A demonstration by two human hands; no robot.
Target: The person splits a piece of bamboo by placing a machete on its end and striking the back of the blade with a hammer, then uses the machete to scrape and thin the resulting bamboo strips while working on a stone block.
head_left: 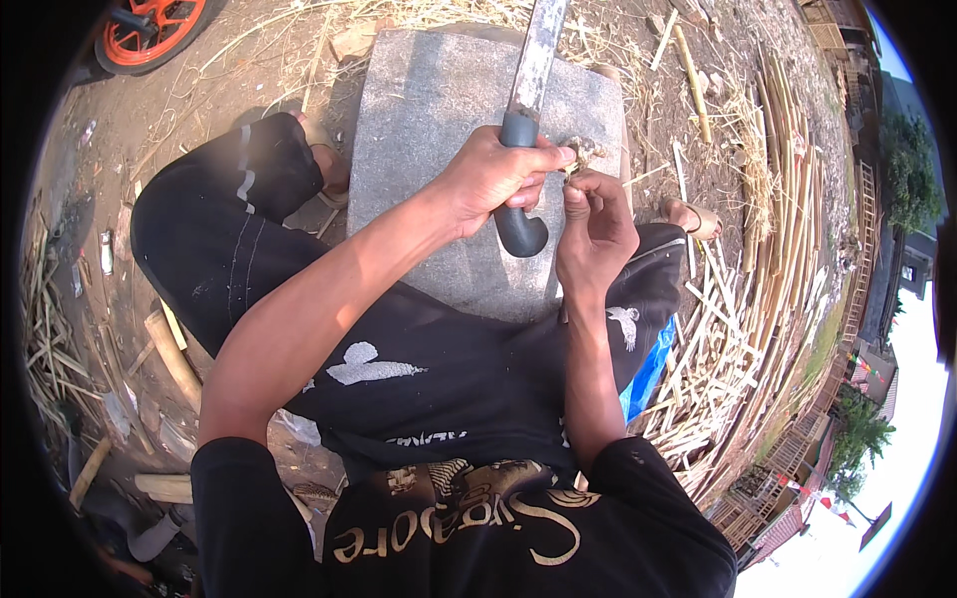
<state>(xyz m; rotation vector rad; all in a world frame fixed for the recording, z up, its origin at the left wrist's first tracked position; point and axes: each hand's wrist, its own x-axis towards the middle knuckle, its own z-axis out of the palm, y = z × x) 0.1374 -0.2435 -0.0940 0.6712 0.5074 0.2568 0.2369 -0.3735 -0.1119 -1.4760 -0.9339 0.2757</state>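
Observation:
My left hand (498,179) is closed round the black handle of a machete (528,85), its worn blade pointing up and away from me. Thumb and forefinger of that same hand reach past the handle to a small brownish, ragged clump (588,154); its kind is not clear. My right hand (598,229) meets it from the other side, fingertips pinched at the clump's lower edge. Both hands are above a grey, cloth-like slab (419,130) between my legs. The handle's hooked butt hangs below my left fist.
Long split bamboo strips (788,189) lie in a pile to the right, with shorter pale offcuts (718,339) nearer me. Cut bamboo pieces (171,359) lie on the left. An orange wheel (150,30) stands at the far left. Blue plastic (650,374) is beside my right leg.

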